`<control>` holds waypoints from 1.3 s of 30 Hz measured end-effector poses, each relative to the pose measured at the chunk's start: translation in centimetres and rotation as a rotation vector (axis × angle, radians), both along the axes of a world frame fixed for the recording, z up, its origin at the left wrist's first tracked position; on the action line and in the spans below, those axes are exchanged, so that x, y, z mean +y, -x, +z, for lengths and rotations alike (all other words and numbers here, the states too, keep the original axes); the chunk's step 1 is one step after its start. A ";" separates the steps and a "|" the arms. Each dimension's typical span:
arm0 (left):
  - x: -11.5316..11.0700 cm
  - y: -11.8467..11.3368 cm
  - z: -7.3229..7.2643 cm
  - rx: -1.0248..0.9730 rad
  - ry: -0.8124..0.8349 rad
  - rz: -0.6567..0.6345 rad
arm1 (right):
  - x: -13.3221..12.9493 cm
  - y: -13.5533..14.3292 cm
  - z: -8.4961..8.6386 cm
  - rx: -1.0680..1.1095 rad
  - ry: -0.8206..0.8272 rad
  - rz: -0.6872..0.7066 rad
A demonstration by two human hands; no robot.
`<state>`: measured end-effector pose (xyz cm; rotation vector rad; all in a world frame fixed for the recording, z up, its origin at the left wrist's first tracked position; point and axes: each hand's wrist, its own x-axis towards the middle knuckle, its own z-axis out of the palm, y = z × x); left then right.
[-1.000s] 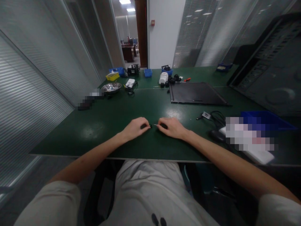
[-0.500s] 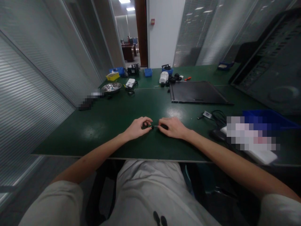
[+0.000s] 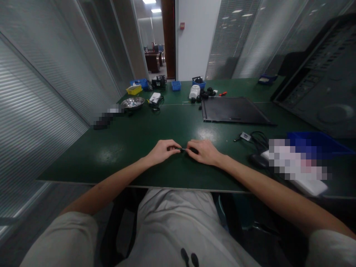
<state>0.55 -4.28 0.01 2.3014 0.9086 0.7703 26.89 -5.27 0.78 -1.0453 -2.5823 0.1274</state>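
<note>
Near the middle of the green table (image 3: 155, 129), my left hand (image 3: 163, 151) pinches a small dark piece (image 3: 182, 150) between thumb and fingertips. Just right of it, my right hand (image 3: 202, 151) is curled, thumb against the fingers, round a thin tool with a dark handle and a short metallic shaft. That shaft points left and meets the dark piece between my hands. The fingers hide most of both things, so their exact kind cannot be made out.
A flat black panel (image 3: 233, 109) lies beyond my right hand. To the right are a cable adapter (image 3: 245, 136), a black mouse (image 3: 258, 160) and a blue tray (image 3: 319, 142). A metal bowl (image 3: 133, 103), a yellow tray (image 3: 134, 90) and blue bins (image 3: 176, 86) stand at the back.
The fingers of my left hand have closed in more around the small piece. My right hand has barely moved. The view has shifted very slightly.
</note>
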 end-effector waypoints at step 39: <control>2.4 1.2 -1.4 0.047 -0.176 0.119 | -0.4 0.9 -0.3 -0.064 -0.030 0.063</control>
